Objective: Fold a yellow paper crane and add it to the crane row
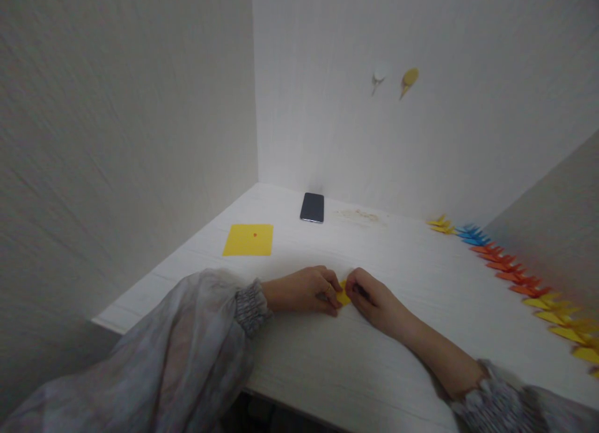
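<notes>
Between my two hands a small piece of folded yellow paper lies low over the white table. My left hand grips its left side, thumb and fingers bent together, and a ring shows on one finger. The right side of the paper is pinched by my right hand, whose fingers are curled in. Most of the paper is covered by my fingers, so its exact shape is hidden. Left of and beyond my left hand rests a flat yellow paper stack or sheet with a small red dot on it.
A dark phone lies near the back wall. Along the right wall runs a row of folded paper figures: yellow, blue, orange-red and yellow. Two hooks, one white, one yellow, hang on the wall.
</notes>
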Action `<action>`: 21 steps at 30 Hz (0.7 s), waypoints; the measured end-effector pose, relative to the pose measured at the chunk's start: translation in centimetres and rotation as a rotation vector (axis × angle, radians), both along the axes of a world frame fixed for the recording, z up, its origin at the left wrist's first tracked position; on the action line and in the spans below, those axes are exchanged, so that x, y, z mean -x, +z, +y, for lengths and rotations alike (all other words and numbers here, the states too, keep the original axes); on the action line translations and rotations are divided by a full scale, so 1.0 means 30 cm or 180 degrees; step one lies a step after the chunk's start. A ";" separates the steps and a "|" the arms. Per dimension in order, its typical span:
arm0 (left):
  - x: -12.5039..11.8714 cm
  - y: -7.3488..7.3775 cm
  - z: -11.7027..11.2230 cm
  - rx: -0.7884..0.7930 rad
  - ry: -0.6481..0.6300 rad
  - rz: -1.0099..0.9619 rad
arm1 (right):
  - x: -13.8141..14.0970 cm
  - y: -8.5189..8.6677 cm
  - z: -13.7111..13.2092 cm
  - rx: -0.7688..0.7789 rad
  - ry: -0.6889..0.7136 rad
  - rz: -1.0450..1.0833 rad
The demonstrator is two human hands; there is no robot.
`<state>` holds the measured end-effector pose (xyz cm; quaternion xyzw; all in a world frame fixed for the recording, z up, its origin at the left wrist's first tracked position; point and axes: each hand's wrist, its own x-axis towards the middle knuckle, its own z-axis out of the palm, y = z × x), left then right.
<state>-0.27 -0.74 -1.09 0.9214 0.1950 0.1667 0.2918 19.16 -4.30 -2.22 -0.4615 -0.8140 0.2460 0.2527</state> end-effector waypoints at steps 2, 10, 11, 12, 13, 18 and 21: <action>-0.001 0.002 -0.001 0.0004 -0.0018 -0.0023 | 0.003 0.000 -0.002 0.0007 -0.0014 0.0001; -0.003 0.010 -0.005 0.0031 -0.0040 -0.0011 | 0.025 -0.009 -0.001 -0.0239 -0.0085 -0.0134; -0.003 0.011 -0.006 -0.0010 -0.0053 -0.0003 | 0.026 -0.011 0.002 -0.0282 -0.0041 -0.0144; -0.003 0.013 -0.007 -0.0070 -0.0074 0.0001 | 0.027 -0.014 0.004 -0.0329 0.0004 -0.0147; -0.003 0.015 -0.008 -0.0140 -0.0104 0.0008 | 0.028 -0.016 0.007 -0.0374 0.0043 -0.0146; -0.004 0.030 -0.016 -0.0408 -0.0251 0.0148 | 0.037 -0.014 0.012 -0.0438 0.0098 -0.0181; 0.001 0.035 -0.019 -0.0420 -0.0223 0.0172 | 0.039 -0.014 0.013 -0.0463 0.0084 -0.0199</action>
